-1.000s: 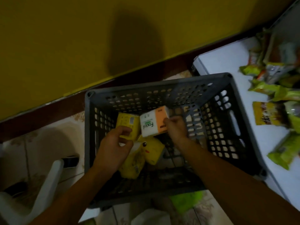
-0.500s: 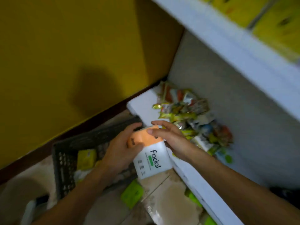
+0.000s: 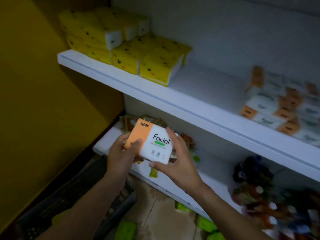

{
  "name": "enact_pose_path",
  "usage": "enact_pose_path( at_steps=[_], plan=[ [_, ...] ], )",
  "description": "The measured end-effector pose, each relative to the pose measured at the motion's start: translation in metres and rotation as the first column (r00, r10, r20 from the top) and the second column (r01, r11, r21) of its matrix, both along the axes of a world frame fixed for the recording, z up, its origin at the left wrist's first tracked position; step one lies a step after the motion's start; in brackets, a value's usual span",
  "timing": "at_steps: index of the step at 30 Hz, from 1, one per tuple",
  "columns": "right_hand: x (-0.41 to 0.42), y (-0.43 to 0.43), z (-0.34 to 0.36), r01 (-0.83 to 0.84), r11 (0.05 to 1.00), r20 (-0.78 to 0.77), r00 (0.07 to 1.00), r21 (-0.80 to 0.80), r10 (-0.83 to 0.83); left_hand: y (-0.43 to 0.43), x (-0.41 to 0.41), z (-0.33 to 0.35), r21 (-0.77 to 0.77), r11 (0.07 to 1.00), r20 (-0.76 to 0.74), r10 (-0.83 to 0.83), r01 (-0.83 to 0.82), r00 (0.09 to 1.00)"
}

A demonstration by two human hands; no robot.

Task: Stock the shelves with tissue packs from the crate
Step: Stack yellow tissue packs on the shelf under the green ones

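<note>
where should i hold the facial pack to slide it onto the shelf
Hold the pack by its short ends, coming in from the sides: left hand on the orange end, right hand on the white end, as now. It is a flat block, face up, so end grips should leave its far edge free to enter the shelf.

tissue pack [image 3: 152, 141]: orange-white, "Facial" label, tilted, held mid-air | crate [image 3: 83, 181]: dark, on floor

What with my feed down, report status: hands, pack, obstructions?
Left hand, right hand both hold Facial tissue pack, not yet shelved. Upper shelf above, matching packs at right. Nothing blocking.
</note>
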State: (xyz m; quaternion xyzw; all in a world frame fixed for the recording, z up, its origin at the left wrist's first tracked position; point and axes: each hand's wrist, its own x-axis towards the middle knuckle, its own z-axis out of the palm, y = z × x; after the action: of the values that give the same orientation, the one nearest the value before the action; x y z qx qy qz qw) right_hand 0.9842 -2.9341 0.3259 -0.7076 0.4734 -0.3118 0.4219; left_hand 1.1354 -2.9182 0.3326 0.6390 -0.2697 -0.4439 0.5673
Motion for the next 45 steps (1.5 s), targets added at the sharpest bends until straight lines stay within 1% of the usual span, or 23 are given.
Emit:
enact_pose_path(
  at_steps=[3,8,11,14,17,20,24,26,28,31,34,37,41,43,45],
  plan=[
    [-0.025,0.008,0.027,0.118,0.987,0.01,0.993,-0.106,-0.118,0.002,-0.027,0.032,-0.052,0.997,0.017,-0.048,0.049,0.999],
    [-0.098,0.009,0.083,0.201,0.949,-0.069,0.972,-0.242,-0.223,-0.006,-0.096,0.09,-0.123,0.965,0.077,-0.224,0.232,0.972],
    [-0.152,0.003,0.108,0.289,0.9,-0.031,0.948,-0.326,-0.316,-0.02,-0.148,0.12,-0.169,0.92,0.129,-0.334,0.353,0.934],
    [-0.207,-0.006,0.12,0.364,0.874,-0.007,0.922,-0.322,-0.386,-0.035,-0.198,0.133,-0.165,0.888,0.172,-0.403,0.429,0.899],
    [-0.262,-0.015,0.119,0.397,0.855,-0.041,0.9,-0.333,-0.434,-0.046,-0.245,0.13,-0.14,0.858,0.164,-0.472,0.494,0.866],
    [-0.312,-0.028,0.112,0.446,0.842,-0.099,0.864,-0.302,-0.493,-0.06,-0.282,0.12,-0.11,0.842,0.14,-0.513,0.529,0.847],
    [-0.361,-0.054,0.099,0.488,0.816,-0.177,0.814,-0.31,-0.554,-0.079,-0.31,0.1,-0.055,0.845,0.095,-0.525,0.531,0.846],
    [-0.374,-0.067,0.091,0.479,0.816,-0.236,0.794,-0.324,-0.56,-0.085,-0.317,0.089,-0.029,0.858,0.107,-0.507,0.513,0.855],
    [-0.381,-0.08,0.081,0.457,0.835,-0.288,0.791,-0.308,-0.539,-0.091,-0.32,0.08,-0.003,0.873,0.122,-0.484,0.488,0.867],
    [-0.384,-0.097,0.073,0.421,0.877,-0.334,0.812,-0.233,-0.479,-0.099,-0.319,0.068,0.023,0.894,0.145,-0.446,0.448,0.883],
    [-0.383,-0.106,0.069,0.388,0.898,-0.422,0.793,-0.207,-0.44,-0.103,-0.321,0.062,0.032,0.901,0.178,-0.432,0.434,0.884],
    [-0.381,-0.111,0.065,0.388,0.891,-0.454,0.767,-0.236,-0.454,-0.104,-0.322,0.059,0.041,0.888,0.217,-0.455,0.458,0.864],
    [-0.375,-0.116,0.062,0.406,0.871,-0.498,0.714,-0.278,-0.492,-0.103,-0.314,0.059,0.032,0.893,0.199,-0.445,0.448,0.873],
    [-0.373,-0.115,0.066,0.401,0.848,-0.499,0.687,-0.345,-0.528,-0.103,-0.304,0.061,0.027,0.906,0.191,-0.419,0.422,0.888],
    [-0.368,-0.114,0.076,0.367,0.803,-0.459,0.676,-0.469,-0.577,-0.101,-0.289,0.062,0.031,0.923,0.198,-0.382,0.384,0.903]
  ],
)
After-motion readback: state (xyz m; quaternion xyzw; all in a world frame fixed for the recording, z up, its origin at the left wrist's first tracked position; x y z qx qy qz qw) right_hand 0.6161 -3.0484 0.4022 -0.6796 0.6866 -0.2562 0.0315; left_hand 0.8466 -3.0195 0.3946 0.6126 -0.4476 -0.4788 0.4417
